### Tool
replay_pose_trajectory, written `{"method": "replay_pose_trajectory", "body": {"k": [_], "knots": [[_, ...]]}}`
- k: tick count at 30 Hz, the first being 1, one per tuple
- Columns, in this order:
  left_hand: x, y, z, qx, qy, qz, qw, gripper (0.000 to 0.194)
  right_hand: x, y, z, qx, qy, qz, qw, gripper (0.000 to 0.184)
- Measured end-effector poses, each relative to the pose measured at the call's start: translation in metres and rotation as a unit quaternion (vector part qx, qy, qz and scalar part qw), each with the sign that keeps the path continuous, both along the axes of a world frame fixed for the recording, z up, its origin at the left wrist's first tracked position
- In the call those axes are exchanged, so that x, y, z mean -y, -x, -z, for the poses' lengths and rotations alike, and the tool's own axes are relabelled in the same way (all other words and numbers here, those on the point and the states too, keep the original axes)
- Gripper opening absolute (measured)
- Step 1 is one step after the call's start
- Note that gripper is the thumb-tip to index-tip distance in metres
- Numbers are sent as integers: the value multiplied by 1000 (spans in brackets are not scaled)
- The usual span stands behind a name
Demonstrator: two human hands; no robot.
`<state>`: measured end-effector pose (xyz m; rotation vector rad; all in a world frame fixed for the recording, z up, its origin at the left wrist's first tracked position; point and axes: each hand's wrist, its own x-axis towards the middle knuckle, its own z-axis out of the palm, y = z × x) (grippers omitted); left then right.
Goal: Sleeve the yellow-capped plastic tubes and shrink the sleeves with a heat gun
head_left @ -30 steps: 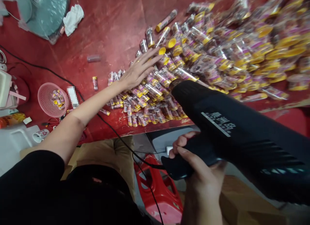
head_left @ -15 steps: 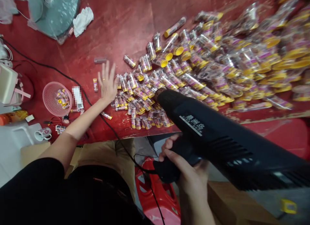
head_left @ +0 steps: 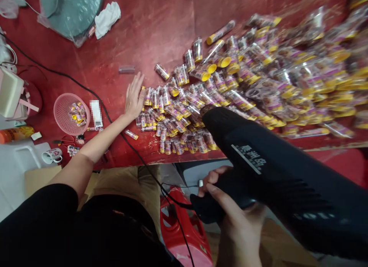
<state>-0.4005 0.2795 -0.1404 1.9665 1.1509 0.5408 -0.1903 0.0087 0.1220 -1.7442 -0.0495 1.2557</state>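
My left hand (head_left: 134, 96) lies flat with its fingers stretched out, close together, at the left edge of a mass of small clear tubes (head_left: 165, 96) with yellow ends and purple labels. The nearest tubes meet or almost meet the side of the hand. My right hand (head_left: 230, 201) is wrapped round the handle of a black heat gun (head_left: 258, 163). Its nozzle points up and left over the tubes and hides some of them. A single tube (head_left: 131, 134) lies below my left wrist, and a clear tube without a yellow end (head_left: 127, 69) lies above the fingers.
A black cord (head_left: 77, 84) crosses the red table (head_left: 161, 25). On the left are a pink basket (head_left: 61, 123) with tubes in it, scissors (head_left: 66, 139), a mug (head_left: 51, 156) and an orange-capped bottle (head_left: 15, 134). White tissue (head_left: 107, 19) lies behind. A red stool (head_left: 184, 228) stands below.
The view has shifted, with table things now farther right. My left fingers have drawn together, and a small tube left of that hand no longer shows. The heat gun has moved right.
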Motion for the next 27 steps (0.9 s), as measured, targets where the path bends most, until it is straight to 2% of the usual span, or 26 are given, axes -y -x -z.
{"method": "replay_pose_trajectory", "body": {"k": [2, 6, 11, 15, 17, 19, 22, 25, 27], "knots": [[8, 8, 0, 11, 17, -4, 1000, 77, 10, 2, -2, -9, 17, -26, 999, 36], [26, 21, 3, 36, 32, 48, 998, 74, 23, 13, 4, -58, 36, -61, 996, 39], [25, 25, 7, 35, 17, 30, 999, 74, 8, 30, 21, -90, 24, -74, 993, 38], [25, 19, -4, -10, -43, 77, 996, 75, 4, 35, 25, -107, 33, -75, 991, 38], [36, 5, -15, -40, -92, 122, 987, 78, 14, 34, 21, -95, 45, -46, 993, 40], [52, -19, -25, -60, -139, 206, 967, 78, 28, 30, 14, -69, 54, 0, 996, 42], [72, -66, -37, -84, -179, 367, 909, 71, 43, 21, 5, -19, 57, 58, 996, 42], [69, -105, -43, -95, -208, 455, 861, 65, 44, 14, 3, 10, 45, 81, 996, 40], [55, -118, -42, -105, -220, 459, 854, 63, 38, 11, 6, 15, 29, 83, 996, 38]]}}
